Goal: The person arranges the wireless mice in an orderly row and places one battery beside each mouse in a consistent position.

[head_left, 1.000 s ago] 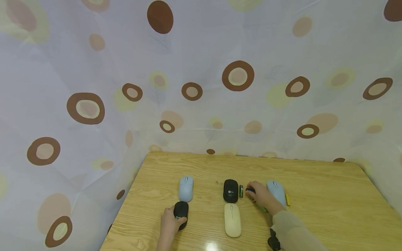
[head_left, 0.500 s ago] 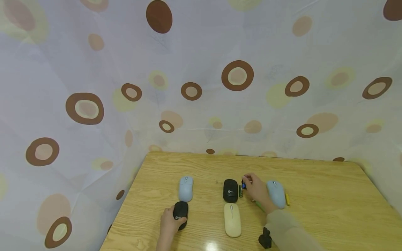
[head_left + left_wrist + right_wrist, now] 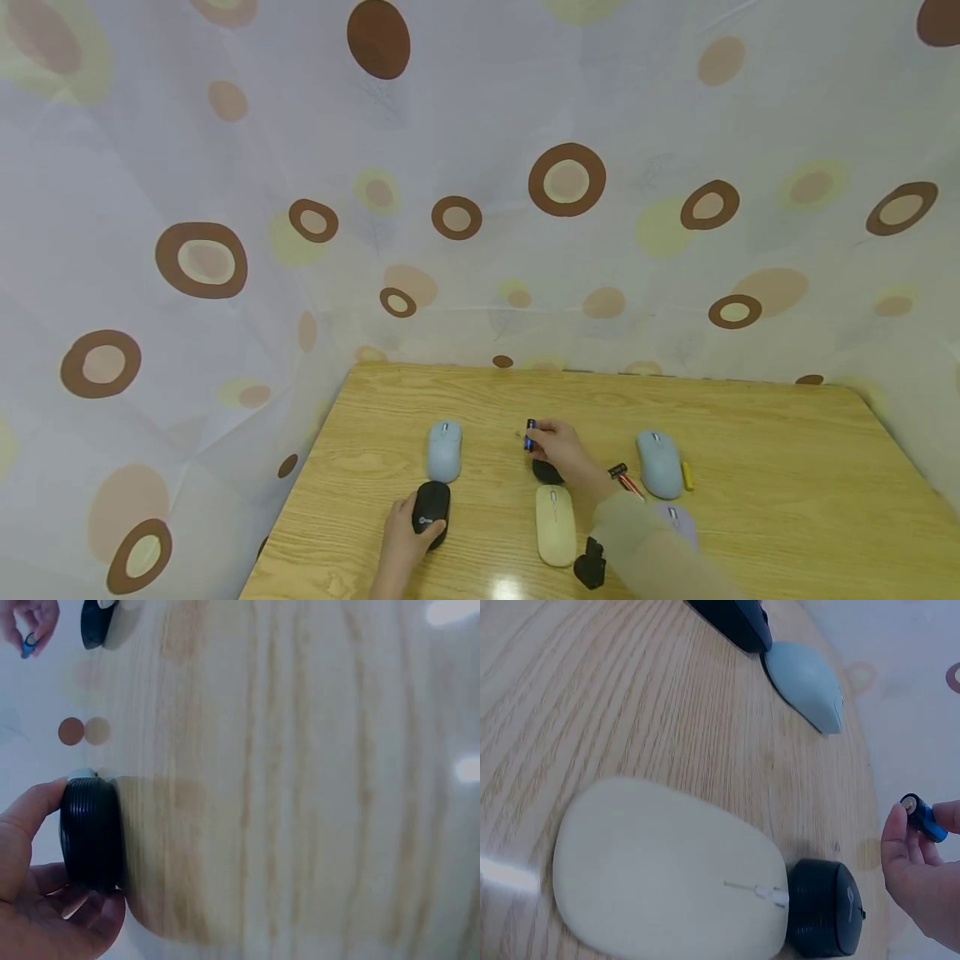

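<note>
The right hand's grip pinches a blue battery above the table, near a black mouse that it partly hides. The left hand's grip holds the nearer black mouse, just beside a blue mouse.

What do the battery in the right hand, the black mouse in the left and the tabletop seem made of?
Battery: probably metal under a blue-and-black wrap; its round end looks metallic.
Black mouse: likely plastic, with fine ridges along its side.
Tabletop: wood or wood-look laminate, can't tell which; it shows grain and a glossy glare.
</note>
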Tool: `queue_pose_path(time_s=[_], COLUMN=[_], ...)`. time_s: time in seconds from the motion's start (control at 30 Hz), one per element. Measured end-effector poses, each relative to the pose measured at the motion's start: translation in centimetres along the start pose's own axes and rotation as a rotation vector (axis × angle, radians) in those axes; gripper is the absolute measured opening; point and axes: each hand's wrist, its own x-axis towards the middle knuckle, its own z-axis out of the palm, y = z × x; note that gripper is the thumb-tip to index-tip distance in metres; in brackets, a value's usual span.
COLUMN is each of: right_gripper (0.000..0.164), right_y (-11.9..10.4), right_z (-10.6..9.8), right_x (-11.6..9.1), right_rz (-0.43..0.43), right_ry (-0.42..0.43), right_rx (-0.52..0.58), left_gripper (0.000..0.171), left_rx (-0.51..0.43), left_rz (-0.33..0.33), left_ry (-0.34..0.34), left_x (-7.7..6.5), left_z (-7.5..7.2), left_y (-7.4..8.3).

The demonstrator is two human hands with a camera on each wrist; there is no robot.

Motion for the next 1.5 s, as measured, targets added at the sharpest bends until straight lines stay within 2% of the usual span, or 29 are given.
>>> queue_pose_path(time_s=[0.13, 0.3, 0.63, 1.0, 1.27, 1.5], right_gripper=[0.034, 0.035, 0.037, 0.033, 0.032, 0.034], right_y=[0.0, 0.6, 1.7, 3.3, 3.8, 3.9], right_z=[1.7, 3.3, 5.9, 7.9, 9.0, 9.7], right_x=[-0.1, -0.1, 0.4, 1.0, 0.8, 1.0], right_rz=[0.011, 0.029, 0.046, 0.106, 0.114, 0.104], right_ry=[-0.030, -0.027, -0.042, 0.044, 0.106, 0.134], right_rx=[-0.026, -0.087, -0.105, -0.057, -0.062, -0.100], left_gripper=[0.069, 0.069, 0.071, 0.073, 0.071, 0.071], left_rx=[-0.049, -0.121, -0.176, -0.200, -0.179, -0.182], left_rz=[-0.006, 0.005, -0.014, -0.055, -0.021, -0.036], left_ry=[-0.013, -0.013, -0.010, -0.014, 0.028, 0.016], left_x=[-0.1, -0.4, -0.5, -0.5, -0.7, -0.7], left_z=[0.3, 0.8, 1.4, 1.3, 1.4, 1.4], left_y=[-0.6, -1.3, -2.2, -2.1, -1.8, -1.8])
